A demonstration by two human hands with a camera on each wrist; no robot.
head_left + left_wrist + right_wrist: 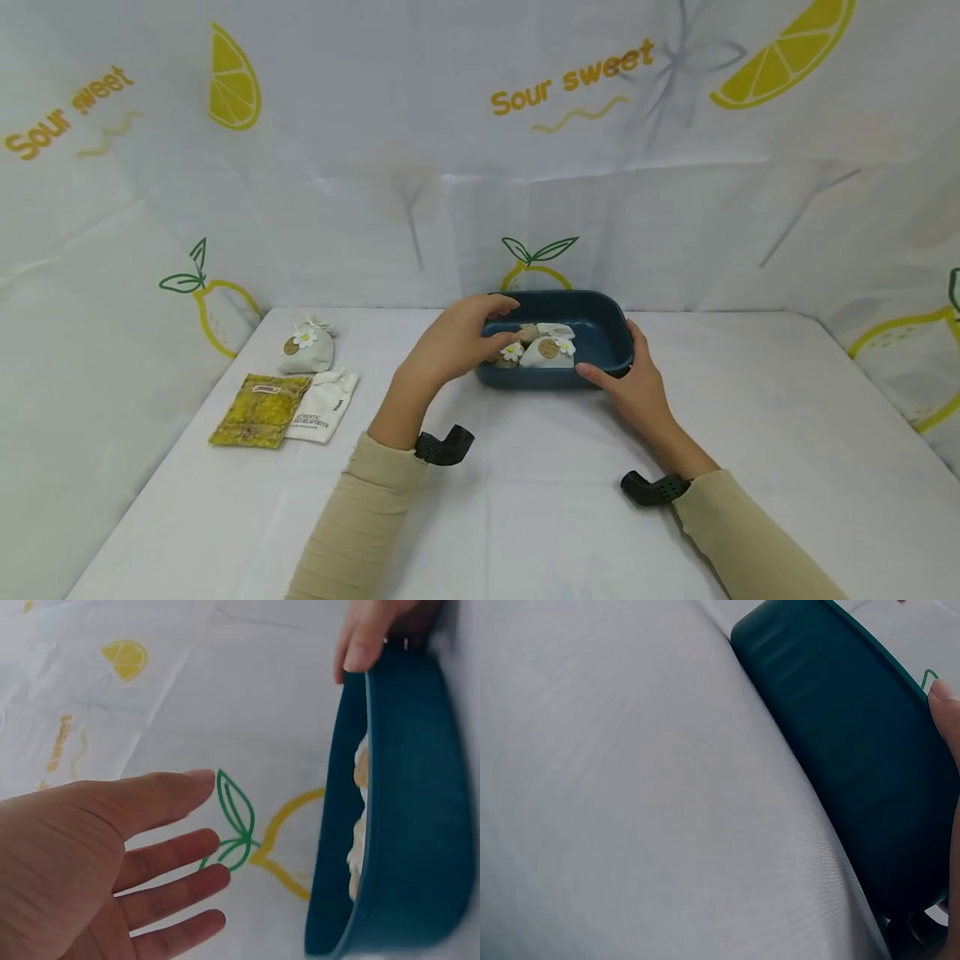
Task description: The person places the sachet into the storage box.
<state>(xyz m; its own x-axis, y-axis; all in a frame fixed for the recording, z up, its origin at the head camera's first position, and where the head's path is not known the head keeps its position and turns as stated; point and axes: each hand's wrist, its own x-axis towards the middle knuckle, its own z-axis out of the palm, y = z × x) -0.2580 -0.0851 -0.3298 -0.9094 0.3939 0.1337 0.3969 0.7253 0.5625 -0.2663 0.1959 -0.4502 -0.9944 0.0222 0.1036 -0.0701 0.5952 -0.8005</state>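
Note:
A dark blue rectangular plastic basin stands at the table's back edge. In its left part lie small cloth pouches: a white drawstring pouch with a brown round patch and a daisy, and a brown pouch with a daisy. My right hand grips the basin's right end, thumb over the front rim and fingers around the outside. Above the basin's left end is my left hand, its fingers apart and nothing between them. The left wrist view shows that hand beside the rim, apart from it.
At the table's left lie a white daisy pouch, a flat yellow patterned packet and a white printed cloth bag partly under that packet. A white cloth backdrop with lemon prints hangs right behind the basin.

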